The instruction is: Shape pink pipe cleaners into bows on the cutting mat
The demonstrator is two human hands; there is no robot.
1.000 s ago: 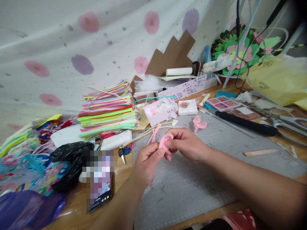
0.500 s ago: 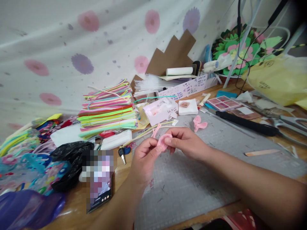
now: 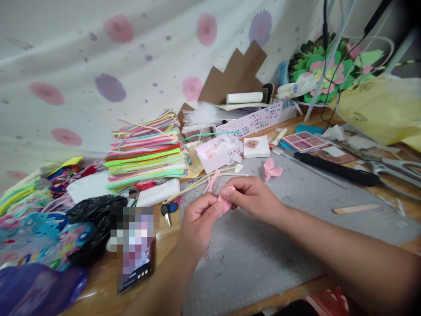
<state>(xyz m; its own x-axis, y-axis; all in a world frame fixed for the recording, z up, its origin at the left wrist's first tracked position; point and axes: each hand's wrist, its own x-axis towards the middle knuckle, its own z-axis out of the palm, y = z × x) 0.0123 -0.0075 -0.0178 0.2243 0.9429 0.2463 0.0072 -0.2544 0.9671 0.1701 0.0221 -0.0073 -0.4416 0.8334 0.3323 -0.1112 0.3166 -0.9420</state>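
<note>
Between my two hands is a small pink fuzzy petal-like piece [image 3: 225, 205], apparently bent from pipe cleaner. My left hand [image 3: 201, 215] pinches its left side between thumb and fingers. On the other side, my right hand [image 3: 248, 193] is closed on it, the thumb pressing its upper face. Fingers cover much of the piece. Pink pipe cleaner strands [image 3: 212, 181] stick up just behind my left hand. Farther back on the grey cutting mat [image 3: 230, 272] lies a separate pink shaped piece [image 3: 272, 170] with rounded lobes.
Bundled coloured pipe cleaners [image 3: 148, 151] are stacked behind my left hand. A phone [image 3: 140, 250], a key [image 3: 166, 215] and a black plastic bag [image 3: 95, 224] lie left. To the right are a wooden stick [image 3: 357, 209], scissors [image 3: 394, 169], a black-handled tool [image 3: 335, 169] and a pink palette [image 3: 304, 141].
The pink piece has turned and been squeezed narrower between my fingers; its open cupped face shows less. My right thumb has shifted slightly left. Both hands still grip it.
</note>
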